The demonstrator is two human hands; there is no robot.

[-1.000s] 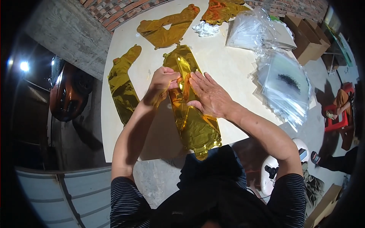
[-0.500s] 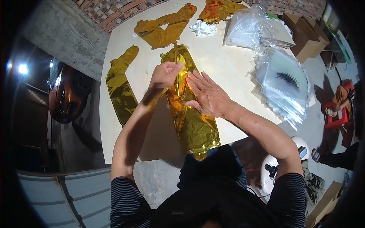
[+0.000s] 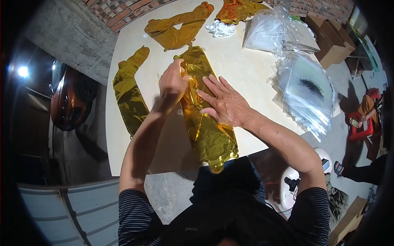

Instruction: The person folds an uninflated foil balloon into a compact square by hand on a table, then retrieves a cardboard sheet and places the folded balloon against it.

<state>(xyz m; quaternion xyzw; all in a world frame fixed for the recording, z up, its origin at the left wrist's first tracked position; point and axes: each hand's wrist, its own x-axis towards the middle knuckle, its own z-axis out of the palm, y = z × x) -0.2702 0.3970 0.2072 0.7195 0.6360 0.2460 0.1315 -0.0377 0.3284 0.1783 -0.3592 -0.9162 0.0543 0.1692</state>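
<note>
A long, flat gold foil balloon (image 3: 215, 143) lies on the table in front of me, creased and partly folded along its length, with small tabs at its near end. My left hand (image 3: 172, 84) is closed at its upper left edge, fingers curled over the foil; the fingertips are partly hidden. Flat on the middle of the same balloon rests my right hand (image 3: 227, 104), its fingers spread. Left of my left forearm lies another flat gold foil balloon (image 3: 130, 92). A larger gold foil balloon (image 3: 180, 30) with a small triangular opening lies beyond my hands.
Crumpled orange-gold foil (image 3: 236, 11) and a white bundle (image 3: 221, 28) lie at the table's far side. Clear plastic bags (image 3: 269, 30) and a fanned stack of clear sleeves (image 3: 308, 90) are at the right. Cardboard boxes (image 3: 328, 39) stand beyond. Another person's foot (image 3: 338, 168) shows at far right.
My left hand has turned and shifted slightly left to the balloon's edge, laying down the foil it held raised. My right hand stays nearly in place, pressed on the balloon.
</note>
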